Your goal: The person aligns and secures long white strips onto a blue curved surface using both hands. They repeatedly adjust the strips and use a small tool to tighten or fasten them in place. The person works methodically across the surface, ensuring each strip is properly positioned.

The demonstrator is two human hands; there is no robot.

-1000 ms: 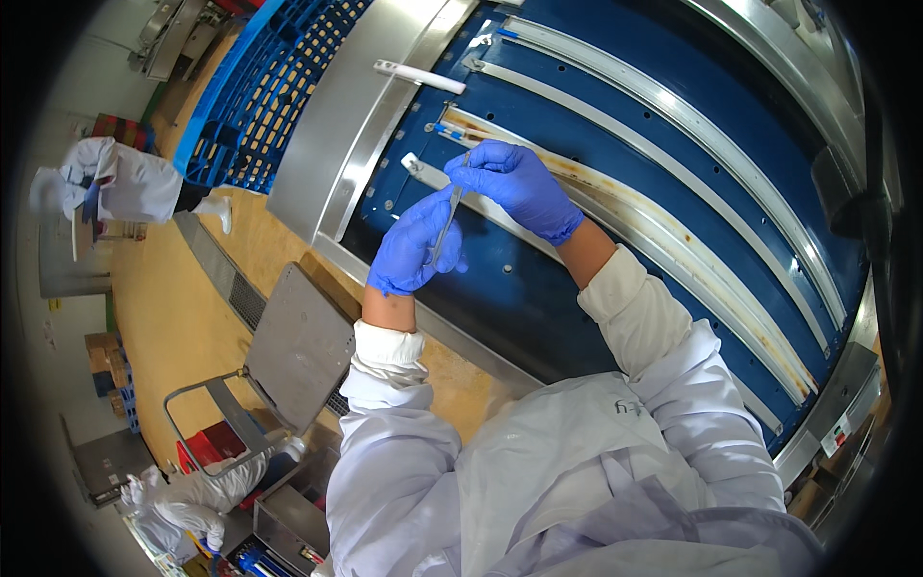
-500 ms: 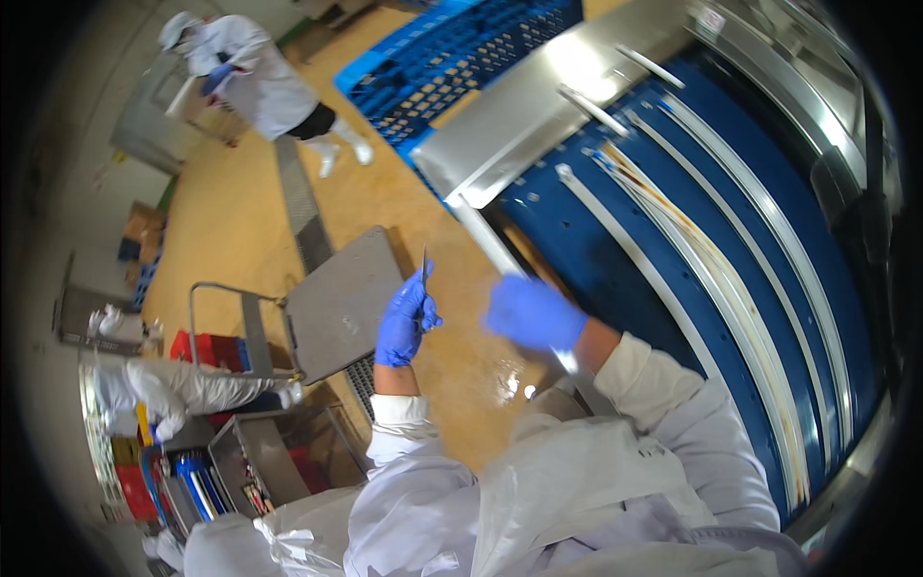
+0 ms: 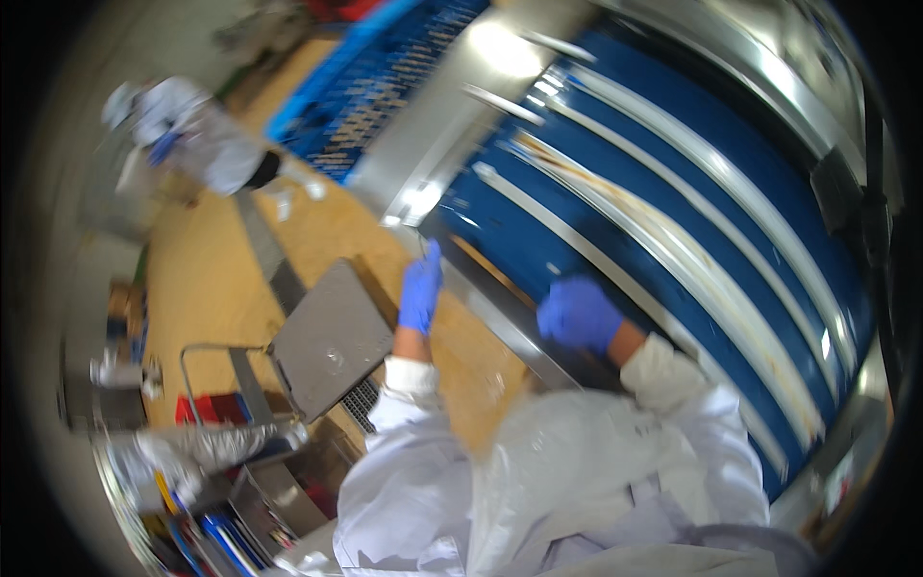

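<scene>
The picture is blurred by motion. My left hand (image 3: pixel 420 290), in a blue glove, is raised over the steel edge (image 3: pixel 500 322) of a blue conveyor belt (image 3: pixel 673 202) and is closed around a thin tool (image 3: pixel 423 246) that points up. My right hand (image 3: pixel 577 313), also gloved in blue, hovers over the near part of the belt with its fingers curled; blur hides whether anything is in it. Long white guide strips (image 3: pixel 615 240) run along the belt, one of them stained brown. My white sleeves and coat fill the lower middle.
A person in white (image 3: pixel 197 135) stands at the upper left on the orange floor (image 3: pixel 207 279). A blue slatted crate (image 3: pixel 385 87) lies beyond a steel panel (image 3: pixel 471 87). A grey flat tray (image 3: pixel 327 346) sits on a metal frame below my left hand, with cluttered bins at the lower left.
My head has swung, so the belt takes up more of the view. The right hand moved from the belt's edge to above the belt. The left hand stays raised with the thin tool.
</scene>
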